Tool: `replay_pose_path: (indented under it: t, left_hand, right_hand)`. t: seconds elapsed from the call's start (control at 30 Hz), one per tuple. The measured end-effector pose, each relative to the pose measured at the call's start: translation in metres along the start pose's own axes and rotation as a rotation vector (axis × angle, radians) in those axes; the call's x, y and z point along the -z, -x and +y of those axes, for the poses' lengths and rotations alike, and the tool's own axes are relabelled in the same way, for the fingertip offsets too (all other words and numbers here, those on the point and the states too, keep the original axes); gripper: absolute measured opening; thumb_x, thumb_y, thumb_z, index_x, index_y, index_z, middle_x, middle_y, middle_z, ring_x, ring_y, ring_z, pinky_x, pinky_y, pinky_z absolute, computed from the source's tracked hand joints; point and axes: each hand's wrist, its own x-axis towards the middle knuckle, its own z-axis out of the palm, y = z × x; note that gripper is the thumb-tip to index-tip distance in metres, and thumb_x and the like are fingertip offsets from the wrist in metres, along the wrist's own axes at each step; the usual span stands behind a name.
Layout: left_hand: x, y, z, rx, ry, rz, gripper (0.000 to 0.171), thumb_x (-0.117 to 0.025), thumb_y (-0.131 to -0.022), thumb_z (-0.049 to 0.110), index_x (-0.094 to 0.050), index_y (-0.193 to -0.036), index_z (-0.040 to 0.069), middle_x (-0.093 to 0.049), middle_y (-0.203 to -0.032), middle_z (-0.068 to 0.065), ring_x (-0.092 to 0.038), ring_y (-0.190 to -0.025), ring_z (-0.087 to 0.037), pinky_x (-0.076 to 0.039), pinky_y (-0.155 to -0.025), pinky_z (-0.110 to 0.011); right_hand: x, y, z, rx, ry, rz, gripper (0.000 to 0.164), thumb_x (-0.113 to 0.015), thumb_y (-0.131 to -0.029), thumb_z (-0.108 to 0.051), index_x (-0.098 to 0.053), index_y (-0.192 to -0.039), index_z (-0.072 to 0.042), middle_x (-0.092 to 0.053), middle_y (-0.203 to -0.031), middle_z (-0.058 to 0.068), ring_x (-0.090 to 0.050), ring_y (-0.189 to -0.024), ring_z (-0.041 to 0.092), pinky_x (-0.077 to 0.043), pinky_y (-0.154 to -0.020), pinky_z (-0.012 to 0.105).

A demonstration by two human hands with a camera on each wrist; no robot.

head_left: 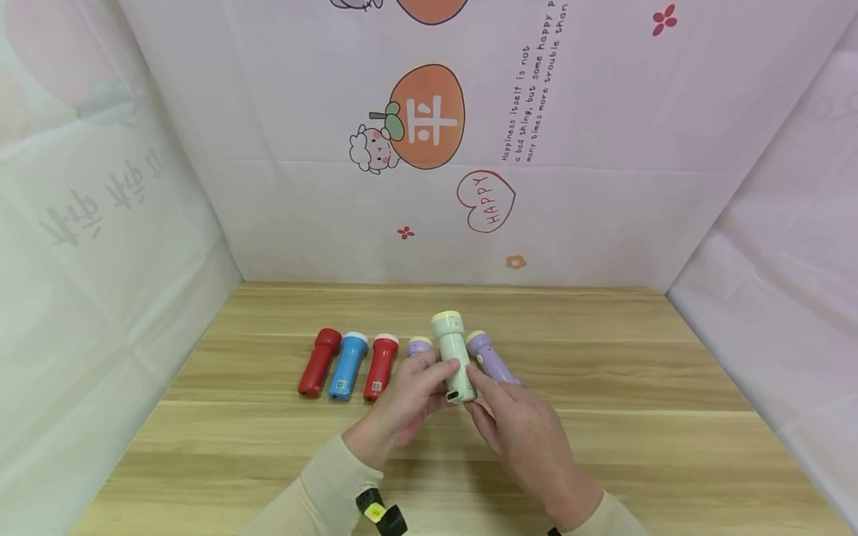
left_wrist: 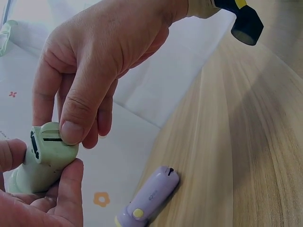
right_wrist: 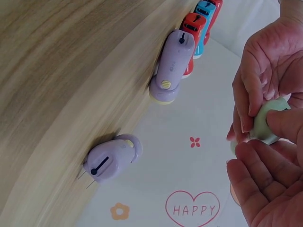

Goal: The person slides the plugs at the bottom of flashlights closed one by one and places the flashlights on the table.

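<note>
A pale green flashlight [head_left: 453, 347] with a cream rim is held up over the table, its lamp end pointing away and its tail towards me. My left hand [head_left: 409, 394] grips the body from the left, thumb along the top. From the right, my right hand [head_left: 529, 435] pinches the tail between thumb and fingers. A black opening [left_wrist: 34, 145] shows at the tail in the left wrist view. One purple flashlight [head_left: 492, 361] lies just behind the right hand. Another purple flashlight [head_left: 419, 345] is partly hidden by the left hand; its yellow button [right_wrist: 165, 84] shows in the right wrist view.
Left of the hands lie a red flashlight [head_left: 380, 365] with a white rim, a blue flashlight [head_left: 348, 365] and an all-red flashlight [head_left: 319, 365], side by side. The wooden table [head_left: 643, 447] meets a printed cloth backdrop [head_left: 308, 216] behind, with cloth walls on both sides.
</note>
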Motion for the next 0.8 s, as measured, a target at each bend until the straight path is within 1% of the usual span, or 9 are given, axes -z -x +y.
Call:
replay_pose_path:
  t: [0.2, 0.43, 0.53, 0.6, 0.7, 0.8]
  left_hand:
    - [0.0018, -0.0002, -0.0011, -0.011, -0.019, -0.011, 0.052, -0.057, -0.107, 0.031, -0.05, -0.147, -0.002, -0.062, -0.134, -0.016, -0.067, -0.109, -0.02, -0.057, -0.097, -0.031]
    - [0.0034, 0.0006, -0.001, -0.021, -0.074, 0.023, 0.05, -0.06, -0.106, 0.033, -0.054, -0.144, 0.0, -0.065, -0.132, -0.014, -0.067, -0.109, -0.021, -0.058, -0.097, -0.034]
    - [0.0035, 0.0013, -0.0003, -0.033, -0.111, 0.042, 0.05, -0.061, -0.106, 0.033, -0.055, -0.142, -0.001, -0.066, -0.13, -0.015, -0.067, -0.107, -0.02, -0.058, -0.096, -0.034]
    - [0.0037, 0.0016, 0.0001, -0.042, -0.136, 0.059, 0.051, -0.062, -0.105, 0.033, -0.056, -0.142, -0.002, -0.067, -0.128, -0.016, -0.067, -0.105, -0.019, -0.059, -0.094, -0.034]
    - [0.0048, 0.0022, 0.0011, -0.047, -0.184, 0.095, 0.052, -0.064, -0.104, 0.034, -0.057, -0.14, -0.002, -0.068, -0.124, -0.016, -0.068, -0.102, -0.019, -0.059, -0.092, -0.034]
    - [0.0069, 0.0039, 0.002, -0.051, -0.255, 0.131, 0.054, -0.066, -0.102, 0.036, -0.057, -0.14, -0.001, -0.071, -0.122, -0.014, -0.068, -0.101, -0.02, -0.06, -0.089, -0.034]
  right_hand:
    - [0.0001, 0.0009, 0.0002, -0.008, 0.005, -0.019, 0.056, -0.087, -0.079, -0.014, -0.068, -0.131, -0.004, -0.079, -0.109, 0.008, -0.077, -0.087, 0.02, -0.061, -0.067, 0.035]
    - [0.0002, 0.0012, -0.0003, -0.017, 0.018, -0.042, 0.056, -0.088, -0.079, -0.016, -0.068, -0.13, -0.004, -0.078, -0.108, 0.008, -0.075, -0.086, 0.022, -0.061, -0.068, 0.037]
    - [-0.0001, 0.0014, 0.0, -0.032, 0.029, -0.061, 0.056, -0.089, -0.079, -0.019, -0.068, -0.13, -0.002, -0.077, -0.113, 0.011, -0.075, -0.092, 0.025, -0.062, -0.072, 0.04]
    - [-0.0006, 0.0017, 0.0006, -0.04, 0.042, -0.078, 0.058, -0.088, -0.081, -0.022, -0.067, -0.131, 0.0, -0.074, -0.12, 0.016, -0.074, -0.099, 0.03, -0.062, -0.079, 0.043]
    - [-0.0016, 0.0027, 0.0016, -0.05, 0.08, -0.106, 0.063, -0.082, -0.086, -0.031, -0.062, -0.135, 0.003, -0.069, -0.128, 0.024, -0.071, -0.108, 0.039, -0.06, -0.087, 0.05]
    - [-0.0027, 0.0042, 0.0029, -0.056, 0.116, -0.134, 0.067, -0.069, -0.097, -0.044, -0.056, -0.141, 0.004, -0.063, -0.134, 0.029, -0.068, -0.113, 0.044, -0.058, -0.092, 0.054]
